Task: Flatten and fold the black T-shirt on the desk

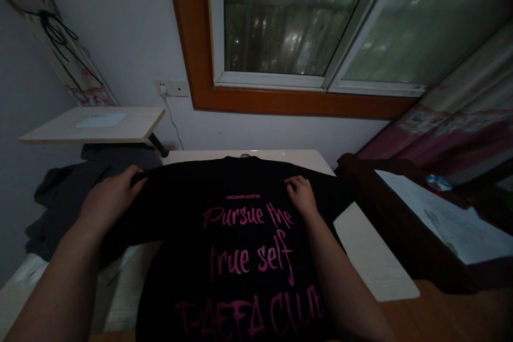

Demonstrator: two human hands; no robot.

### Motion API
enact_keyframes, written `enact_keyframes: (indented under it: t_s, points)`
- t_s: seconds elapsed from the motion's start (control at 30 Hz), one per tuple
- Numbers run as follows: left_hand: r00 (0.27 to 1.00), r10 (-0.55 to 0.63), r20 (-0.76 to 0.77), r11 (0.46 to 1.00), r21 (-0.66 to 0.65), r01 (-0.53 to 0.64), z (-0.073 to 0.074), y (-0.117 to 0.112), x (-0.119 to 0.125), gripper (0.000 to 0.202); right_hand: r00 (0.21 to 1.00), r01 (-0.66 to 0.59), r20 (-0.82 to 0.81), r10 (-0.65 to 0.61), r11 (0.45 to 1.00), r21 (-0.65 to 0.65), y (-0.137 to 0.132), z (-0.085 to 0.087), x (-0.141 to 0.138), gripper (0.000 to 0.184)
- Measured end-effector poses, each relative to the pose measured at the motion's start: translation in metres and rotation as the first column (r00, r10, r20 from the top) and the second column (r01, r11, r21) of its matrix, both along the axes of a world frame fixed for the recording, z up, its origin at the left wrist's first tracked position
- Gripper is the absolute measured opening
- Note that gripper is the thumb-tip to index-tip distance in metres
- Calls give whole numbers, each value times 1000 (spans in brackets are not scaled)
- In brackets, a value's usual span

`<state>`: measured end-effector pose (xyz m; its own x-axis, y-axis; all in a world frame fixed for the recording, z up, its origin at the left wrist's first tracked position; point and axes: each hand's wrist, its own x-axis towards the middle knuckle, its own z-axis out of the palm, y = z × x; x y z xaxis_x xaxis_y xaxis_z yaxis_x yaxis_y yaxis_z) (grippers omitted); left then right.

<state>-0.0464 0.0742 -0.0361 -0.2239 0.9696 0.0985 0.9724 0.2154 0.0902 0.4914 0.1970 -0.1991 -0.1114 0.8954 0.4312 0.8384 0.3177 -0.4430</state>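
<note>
Black fabric T-shirt [246,240] w/ pink lettering was spread over pale flat-topped table [308,158]. Sleeve was pinched btwn L hand's [112,195] thumb & fingers; upper front was touched by R hand [302,196], fingers curled, grip unclear.

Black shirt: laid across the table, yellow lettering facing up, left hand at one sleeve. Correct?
Not quite: the lettering is pink, not yellow, as the head view shows. The black shirt does lie across the table, lettering up, left hand at one sleeve.
</note>
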Motion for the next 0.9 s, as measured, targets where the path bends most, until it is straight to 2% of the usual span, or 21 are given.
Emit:
enact_keyframes:
  t_s: [0.07,0.13,0.27,0.37,0.47,0.53,0.63,0.7,0.77,0.83,0.9]
  points:
    - [996,41,-74,999,16,-40,10,0,-12,45,1000,-4,5,4,1000,0,0,0,0,22]
    - [989,64,-132,997,59,-57,13,2,-24,47,1000,-6,10,6,1000,-5,0,0,0,22]
    - [969,-9,-249,967,246,72,8,7,-36,41,1000,-1,13,1,1000,-22,-1,2,-2,23]
    - [954,-35,-297,905,396,156,1,10,-21,37,1000,-4,20,4,1000,-21,-2,3,-3,23]
    - [960,-115,-256,887,408,215,-12,15,15,36,999,0,43,0,1000,-13,-3,5,-4,23]
    - [948,-266,-174,902,301,309,-28,20,45,37,997,3,71,-3,1000,2,-5,7,-6,23]
    - [904,-427,-12,887,186,422,-65,30,86,39,992,-7,126,4,1000,24,-7,9,-13,25]
    - [907,-419,42,899,161,408,-93,38,104,42,987,-20,161,15,999,25,-9,11,-21,27]
    - [928,-366,72,924,150,353,-119,46,112,46,980,-43,193,39,999,18,-11,12,-31,29]
    - [950,-305,66,941,174,290,-137,53,111,49,972,-81,221,78,997,6,-11,14,-41,32]
    - [964,-264,37,945,211,251,-148,59,104,51,963,-120,242,120,993,-16,-10,16,-50,34]
